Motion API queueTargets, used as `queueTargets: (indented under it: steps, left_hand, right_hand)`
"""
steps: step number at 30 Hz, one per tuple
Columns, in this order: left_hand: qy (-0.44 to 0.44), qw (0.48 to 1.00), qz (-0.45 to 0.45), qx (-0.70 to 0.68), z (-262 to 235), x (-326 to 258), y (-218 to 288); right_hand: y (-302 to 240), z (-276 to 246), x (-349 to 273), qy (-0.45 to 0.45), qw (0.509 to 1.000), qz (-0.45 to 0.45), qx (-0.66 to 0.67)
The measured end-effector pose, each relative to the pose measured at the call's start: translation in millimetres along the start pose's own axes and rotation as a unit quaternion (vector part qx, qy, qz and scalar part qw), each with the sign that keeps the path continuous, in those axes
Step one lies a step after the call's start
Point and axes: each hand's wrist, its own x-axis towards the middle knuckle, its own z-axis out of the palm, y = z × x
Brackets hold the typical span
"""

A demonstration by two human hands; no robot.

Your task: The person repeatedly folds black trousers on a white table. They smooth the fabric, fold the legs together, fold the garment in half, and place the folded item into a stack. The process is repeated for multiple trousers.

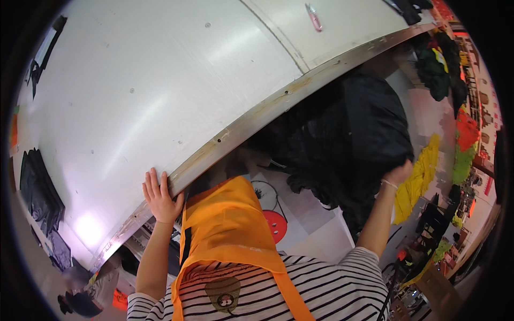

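Observation:
My left hand (159, 197) rests on the near edge of a large white table (176, 101), its fingers stretched out and lying flat on the top. Off to the right, my right hand (400, 174) is closed on the edge of a big bundle of black fabric (348, 128). The bundle sits below the table's edge, partly under it, with loose folds hanging at its lower left. Pink-handled thread snips (315, 18) lie on the far part of the tabletop.
Stacked black cloth pieces (40, 190) lie at the table's left end. Yellow fabric (420, 179) is spread just right of my right hand. A red round object (275, 226) shows on the floor beside my orange apron (227, 219). Another person (88, 294) is at the lower left.

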Motion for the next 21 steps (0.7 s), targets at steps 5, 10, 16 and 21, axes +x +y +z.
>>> queueTargets:
  steps: [5,10,16,21]
  left_hand:
    - [-0.021,0.996,-0.035,-0.084,-23.6,-2.1,-0.1]
    - [0.042,0.943,-0.066,-0.325,-63.7,18.2,-7.4]
    - [0.354,0.849,-0.012,-0.392,-143.6,57.5,-72.0]
    - [0.577,0.662,-0.083,-0.471,-204.2,-16.1,-177.9]
  right_hand:
    - [-124.1,-142.0,99.3,-0.027,0.955,-0.047,0.293]
    - [-470.9,-127.5,-23.7,-0.113,0.824,-0.016,0.555]
    - [-673.6,-101.0,-161.1,-0.396,0.542,-0.573,0.471]
    - [-767.6,-50.2,-341.1,-0.846,0.269,0.034,0.46]
